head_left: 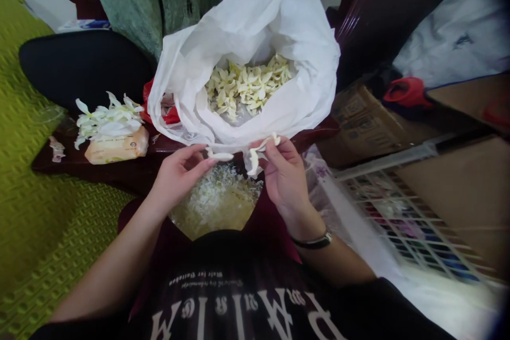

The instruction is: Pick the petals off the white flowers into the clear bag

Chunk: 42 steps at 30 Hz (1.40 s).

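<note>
The left hand (179, 176) and right hand (283, 178) have their fingers (201, 163) closed in a light pinch, each on a pale flower petal (220, 156), below the rim of a white plastic bag (255, 16) and above shredded petal (215, 202); the petals appear light, soft and easily torn, best held gently by one end.

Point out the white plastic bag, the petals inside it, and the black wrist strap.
White plastic bag (306, 48), head view, right wall.
Pale petals (249, 85), head view, pile's middle.
Black wrist strap (311, 241), head view, band's middle.
</note>
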Each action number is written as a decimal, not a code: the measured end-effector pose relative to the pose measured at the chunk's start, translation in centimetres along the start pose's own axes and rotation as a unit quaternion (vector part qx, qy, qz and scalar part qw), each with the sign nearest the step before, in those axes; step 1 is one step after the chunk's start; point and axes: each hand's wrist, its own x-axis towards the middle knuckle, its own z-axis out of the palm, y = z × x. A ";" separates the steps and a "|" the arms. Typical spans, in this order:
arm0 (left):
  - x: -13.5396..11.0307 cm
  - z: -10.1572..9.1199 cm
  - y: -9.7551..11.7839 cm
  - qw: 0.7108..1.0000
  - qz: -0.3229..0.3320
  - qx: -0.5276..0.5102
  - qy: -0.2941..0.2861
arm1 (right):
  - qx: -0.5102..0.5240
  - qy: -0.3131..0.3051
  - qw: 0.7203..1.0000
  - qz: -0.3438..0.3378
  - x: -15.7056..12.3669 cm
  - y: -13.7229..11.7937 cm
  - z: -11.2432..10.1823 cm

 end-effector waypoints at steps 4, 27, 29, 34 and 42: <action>0.4 0.2 1.5 0.995 0.096 0.031 0.007 | -0.021 -0.041 0.997 0.056 -0.4 0.4 0.6; 0.5 1.7 0.0 0.986 0.015 -0.014 -0.167 | -0.126 -0.210 0.959 0.140 -1.8 2.8 0.6; 0.4 1.7 0.0 0.985 0.028 -0.004 -0.172 | -0.131 -0.211 0.959 0.133 -1.9 2.9 0.6; 0.3 1.7 -0.4 0.989 0.034 -0.005 -0.141 | -0.126 -0.196 0.962 0.141 -2.2 3.2 0.7; 0.4 1.9 -0.9 0.995 0.035 0.041 -0.084 | -0.017 -0.103 0.975 0.198 -2.6 3.4 1.6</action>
